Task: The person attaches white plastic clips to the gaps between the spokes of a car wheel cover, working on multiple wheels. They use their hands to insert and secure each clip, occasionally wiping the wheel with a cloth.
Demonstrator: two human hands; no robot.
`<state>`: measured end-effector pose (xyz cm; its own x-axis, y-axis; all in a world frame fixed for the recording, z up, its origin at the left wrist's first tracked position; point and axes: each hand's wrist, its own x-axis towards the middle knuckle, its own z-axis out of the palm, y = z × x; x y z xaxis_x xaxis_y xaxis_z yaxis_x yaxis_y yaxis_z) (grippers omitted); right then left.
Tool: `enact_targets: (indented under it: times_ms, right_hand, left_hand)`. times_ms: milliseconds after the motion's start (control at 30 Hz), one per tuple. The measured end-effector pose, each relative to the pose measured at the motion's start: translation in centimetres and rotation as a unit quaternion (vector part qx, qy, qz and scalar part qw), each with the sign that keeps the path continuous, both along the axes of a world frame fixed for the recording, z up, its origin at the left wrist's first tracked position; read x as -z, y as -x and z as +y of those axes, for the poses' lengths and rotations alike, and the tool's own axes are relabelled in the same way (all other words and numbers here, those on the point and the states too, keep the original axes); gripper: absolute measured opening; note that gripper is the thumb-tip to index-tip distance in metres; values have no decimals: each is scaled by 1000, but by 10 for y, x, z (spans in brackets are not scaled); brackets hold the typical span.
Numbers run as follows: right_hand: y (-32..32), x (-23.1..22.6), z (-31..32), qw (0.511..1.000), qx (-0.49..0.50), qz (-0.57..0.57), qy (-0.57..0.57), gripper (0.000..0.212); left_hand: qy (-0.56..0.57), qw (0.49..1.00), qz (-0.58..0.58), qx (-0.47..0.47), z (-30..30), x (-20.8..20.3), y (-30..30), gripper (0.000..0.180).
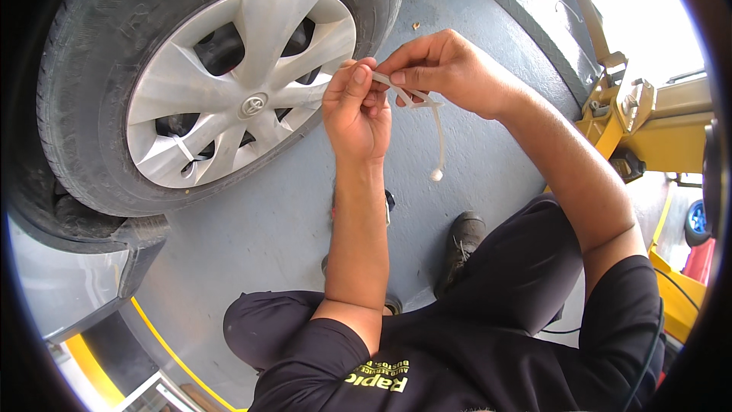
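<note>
My left hand (355,111) and my right hand (442,69) meet in front of me, both pinching white plastic cable ties (427,107). One tie hangs down in a curve to a small head at its lower end. To the left stands a car wheel with a black tyre (72,107) and a silver spoked hubcap (244,76). A white cable tie (185,151) sits looped on a lower spoke of the hubcap. My hands are just right of the hubcap's rim, not touching it.
I crouch on a grey painted floor (259,229), my dark shoe (460,248) below the hands. A yellow lift frame (648,130) stands at the right. A yellow floor line (164,343) and car bodywork (61,290) lie at the lower left.
</note>
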<state>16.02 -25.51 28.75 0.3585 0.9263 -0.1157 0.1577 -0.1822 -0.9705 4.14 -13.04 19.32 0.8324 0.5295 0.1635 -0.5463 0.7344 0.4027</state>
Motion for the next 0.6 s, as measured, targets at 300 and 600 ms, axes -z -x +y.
enact_targets:
  times_ms: [300,600]
  right_hand:
    - [-15,36,4,990,133,35,31,29]
    - [-19,49,-4,994,17,38,98,43]
  left_hand:
    - [-56,981,144,115,17,21,8,53]
    - [-128,961,230,82,47,52,25,28]
